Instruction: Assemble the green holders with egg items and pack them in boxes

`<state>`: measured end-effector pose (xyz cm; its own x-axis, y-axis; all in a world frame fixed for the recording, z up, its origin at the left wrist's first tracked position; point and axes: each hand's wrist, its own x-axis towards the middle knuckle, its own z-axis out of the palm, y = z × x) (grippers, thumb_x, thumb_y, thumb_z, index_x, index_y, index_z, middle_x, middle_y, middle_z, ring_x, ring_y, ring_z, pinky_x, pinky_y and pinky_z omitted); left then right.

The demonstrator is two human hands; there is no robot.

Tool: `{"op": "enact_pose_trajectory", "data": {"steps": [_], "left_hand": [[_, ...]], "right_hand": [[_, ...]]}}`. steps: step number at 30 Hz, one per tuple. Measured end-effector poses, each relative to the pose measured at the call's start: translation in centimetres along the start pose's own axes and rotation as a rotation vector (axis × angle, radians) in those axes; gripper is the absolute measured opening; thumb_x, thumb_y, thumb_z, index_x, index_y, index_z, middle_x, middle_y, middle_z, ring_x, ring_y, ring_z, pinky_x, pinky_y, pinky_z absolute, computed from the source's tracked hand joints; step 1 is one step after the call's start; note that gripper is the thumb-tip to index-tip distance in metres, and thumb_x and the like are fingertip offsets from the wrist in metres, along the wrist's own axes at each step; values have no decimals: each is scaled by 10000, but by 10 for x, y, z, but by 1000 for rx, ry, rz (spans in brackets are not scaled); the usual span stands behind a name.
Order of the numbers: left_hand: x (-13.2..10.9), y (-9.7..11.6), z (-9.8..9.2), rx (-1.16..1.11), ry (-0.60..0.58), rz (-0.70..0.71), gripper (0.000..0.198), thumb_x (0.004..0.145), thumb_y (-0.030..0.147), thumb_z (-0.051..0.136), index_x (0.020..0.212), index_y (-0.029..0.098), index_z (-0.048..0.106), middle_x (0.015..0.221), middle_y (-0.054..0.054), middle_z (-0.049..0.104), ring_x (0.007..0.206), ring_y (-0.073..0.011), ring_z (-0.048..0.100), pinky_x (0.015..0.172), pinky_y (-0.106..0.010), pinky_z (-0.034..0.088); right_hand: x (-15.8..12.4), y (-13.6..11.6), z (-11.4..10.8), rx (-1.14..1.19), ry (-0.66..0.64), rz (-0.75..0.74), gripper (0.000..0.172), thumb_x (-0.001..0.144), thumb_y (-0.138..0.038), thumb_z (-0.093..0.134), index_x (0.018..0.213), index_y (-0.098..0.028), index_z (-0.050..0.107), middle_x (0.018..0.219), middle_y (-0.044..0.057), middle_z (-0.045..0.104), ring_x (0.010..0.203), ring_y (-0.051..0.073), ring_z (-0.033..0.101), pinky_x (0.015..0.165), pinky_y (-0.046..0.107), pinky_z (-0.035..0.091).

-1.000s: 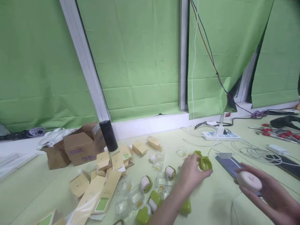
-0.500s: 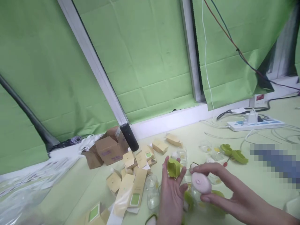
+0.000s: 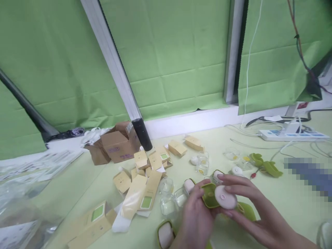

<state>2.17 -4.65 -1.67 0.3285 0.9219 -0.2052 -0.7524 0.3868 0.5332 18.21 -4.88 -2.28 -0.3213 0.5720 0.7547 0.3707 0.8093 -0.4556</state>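
My left hand [image 3: 197, 218] is closed around a small olive-green case [image 3: 209, 195], its hollow side facing up. Between the fingertips of my right hand [image 3: 254, 202] is a pale pink, oval piece [image 3: 226, 198] with a small round mark in its middle. The pink piece is at the right edge of the green case; whether they touch I cannot tell. Below my left hand lies a green case with a pale insert [image 3: 166, 234]. Clear plastic containers [image 3: 168, 204] lie to the left of it, and more green parts [image 3: 246, 211] are partly hidden under my right hand.
Opened yellow cardboard boxes [image 3: 147, 192] are heaped left of my hands. Behind them stand a brown carton [image 3: 115, 147] and a black cylinder [image 3: 142, 134]. Green leaf-shaped pieces [image 3: 271, 168] and a power strip [image 3: 272, 135] with cables are on the right. Plastic bags [image 3: 15, 211] lie far left.
My hands have come together: the green case has turned its hollow side up and the pink piece has moved beside it. The camera view has shifted slightly.
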Motion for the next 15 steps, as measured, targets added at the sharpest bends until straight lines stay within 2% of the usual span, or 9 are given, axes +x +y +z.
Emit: {"op": "enact_pose_trajectory", "data": {"steps": [2,4,7,11,15], "left_hand": [[-2,-4,-1,-29,-46,-31,243,740,247,645,961,166,587,967,-63,644,829,-169,578,637,-247,408],[-5,-8,0,-48,-109,-64,225,752,282,643,947,180,592,973,-51,637,837,-174,574,650,-259,402],[-9,-12,1,-82,-152,-70,239,723,260,636,946,179,604,980,-42,634,877,-175,570,728,-270,414],[-8,-16,-3,-66,-91,-76,241,685,219,640,921,175,613,937,-31,634,867,-165,559,748,-263,417],[-7,-21,-4,-71,-56,-85,228,672,256,658,881,181,611,918,-38,631,944,-207,552,778,-296,426]], "right_hand": [[2,-1,-2,-24,-62,-33,445,839,-129,583,1240,-268,448,1206,74,620,1145,226,575,926,346,509],[3,-2,-3,-59,-144,-86,476,844,-112,568,1276,-268,447,1194,66,641,1116,217,593,903,343,516],[4,-3,-4,-128,-235,-146,495,837,-96,573,1293,-253,463,1218,71,633,1155,227,555,913,370,498],[2,-7,-2,-145,-207,-137,492,811,-52,555,1267,-225,488,1161,83,645,1109,217,565,889,370,495],[-1,-7,1,-117,-151,-136,517,790,-24,536,1263,-225,489,1106,80,657,1059,206,594,840,344,514]]}}
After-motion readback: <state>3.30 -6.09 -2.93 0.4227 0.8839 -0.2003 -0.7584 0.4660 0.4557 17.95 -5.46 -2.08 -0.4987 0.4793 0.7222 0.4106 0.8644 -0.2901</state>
